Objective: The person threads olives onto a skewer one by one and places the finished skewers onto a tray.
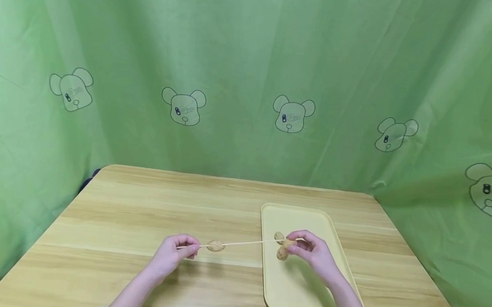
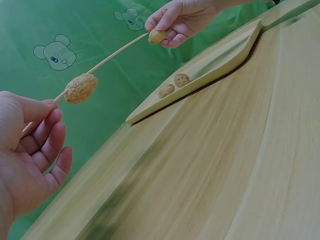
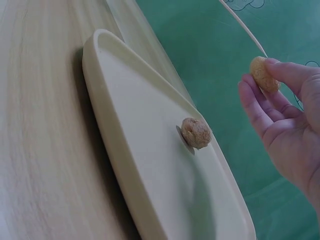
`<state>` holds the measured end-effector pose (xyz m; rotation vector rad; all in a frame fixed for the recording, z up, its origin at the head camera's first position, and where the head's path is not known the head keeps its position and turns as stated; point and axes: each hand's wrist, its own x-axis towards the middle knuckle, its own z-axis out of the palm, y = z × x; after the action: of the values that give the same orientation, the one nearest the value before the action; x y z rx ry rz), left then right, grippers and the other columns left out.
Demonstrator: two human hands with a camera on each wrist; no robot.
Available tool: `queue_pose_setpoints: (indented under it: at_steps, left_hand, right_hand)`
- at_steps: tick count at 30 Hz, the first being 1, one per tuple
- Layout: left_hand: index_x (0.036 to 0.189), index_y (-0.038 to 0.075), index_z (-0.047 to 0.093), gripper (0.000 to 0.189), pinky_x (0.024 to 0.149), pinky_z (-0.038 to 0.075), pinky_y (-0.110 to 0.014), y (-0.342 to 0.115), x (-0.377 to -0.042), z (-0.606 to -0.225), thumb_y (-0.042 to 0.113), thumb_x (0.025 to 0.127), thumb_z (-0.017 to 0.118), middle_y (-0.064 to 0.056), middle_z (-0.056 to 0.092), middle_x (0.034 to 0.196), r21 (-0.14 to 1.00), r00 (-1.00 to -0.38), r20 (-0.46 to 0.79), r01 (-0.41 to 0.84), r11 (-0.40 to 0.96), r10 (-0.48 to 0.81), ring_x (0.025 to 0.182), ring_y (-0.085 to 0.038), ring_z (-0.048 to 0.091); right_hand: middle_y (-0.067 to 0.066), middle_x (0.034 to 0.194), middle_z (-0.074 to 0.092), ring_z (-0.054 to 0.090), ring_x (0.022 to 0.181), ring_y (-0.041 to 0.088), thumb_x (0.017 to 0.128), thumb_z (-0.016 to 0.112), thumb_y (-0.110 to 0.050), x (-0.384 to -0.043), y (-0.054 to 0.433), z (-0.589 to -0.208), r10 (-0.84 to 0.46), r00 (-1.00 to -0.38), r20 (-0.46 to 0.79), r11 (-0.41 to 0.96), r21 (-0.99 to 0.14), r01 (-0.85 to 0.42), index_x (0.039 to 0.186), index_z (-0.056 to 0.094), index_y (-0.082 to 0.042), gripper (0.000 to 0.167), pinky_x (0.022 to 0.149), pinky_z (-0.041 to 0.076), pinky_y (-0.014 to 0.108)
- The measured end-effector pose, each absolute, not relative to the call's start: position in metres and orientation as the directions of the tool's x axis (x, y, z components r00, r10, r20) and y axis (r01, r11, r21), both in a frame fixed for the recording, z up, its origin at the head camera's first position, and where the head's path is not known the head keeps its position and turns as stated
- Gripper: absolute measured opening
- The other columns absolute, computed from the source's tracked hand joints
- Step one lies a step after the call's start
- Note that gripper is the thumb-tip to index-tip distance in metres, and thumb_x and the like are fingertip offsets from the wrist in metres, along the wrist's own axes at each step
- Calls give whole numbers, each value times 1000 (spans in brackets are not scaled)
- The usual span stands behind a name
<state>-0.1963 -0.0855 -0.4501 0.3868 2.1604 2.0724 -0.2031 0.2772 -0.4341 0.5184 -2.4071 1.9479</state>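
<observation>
Two hands of ours are at work: our left hand (image 1: 177,250) grips a thin stick (image 1: 247,242) near one end between thumb and fingers, and our right hand (image 1: 315,253) pinches a held ball (image 3: 263,74), brown and wrinkled, at the other end. Lengthwise the stick runs from left to right, pointing at that ball; how far it goes in, we cannot tell. Just beyond our left hand sits a threaded ball (image 2: 81,89), well apart from the held one. We have all this raised off the tray (image 1: 290,296), where two loose balls (image 2: 182,80) lie just beside each other, nearer our right hand. Beneath the yellow tray is our wooden table (image 1: 113,220); a green curtain (image 1: 238,40) printed with bear faces (image 1: 183,114) hangs behind and at both sides.
</observation>
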Motion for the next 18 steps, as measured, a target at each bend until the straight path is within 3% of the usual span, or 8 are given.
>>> queue_pose_setpoints:
  at_steps: [4, 9, 18]
  left_hand:
    - [96, -16, 58, 20, 73, 52, -25, -87, -196, -450, 1, 85, 61, -11, 61, 79, 995, -961, 83, 94, 29, 263, 73, -15, 58]
    - [95, -16, 58, 20, 71, 51, -25, -88, -195, -451, 0, 84, 61, -8, 61, 77, 995, -962, 84, 97, 35, 258, 72, -16, 58]
    - [96, -17, 58, 21, 71, 51, -25, -90, -194, -453, 0, 84, 61, -15, 61, 80, 994, -959, 92, 104, 30, 267, 71, -12, 57]
  right_hand:
    - [6, 93, 65, 64, 84, 23, 83, 65, -4, -204, 276, -434, -252, -943, 218, 173, -948, -266, 109, 52, 11, 33, 79, 52, 27]
    - [10, 94, 65, 64, 85, 18, 82, 65, 0, -204, 276, -433, -257, -942, 217, 162, -951, -263, 111, 50, 14, 36, 79, 51, 25]
    - [17, 95, 64, 64, 85, 15, 82, 65, 1, -201, 275, -433, -259, -947, 188, 175, -956, -237, 114, 51, 15, 37, 77, 51, 23]
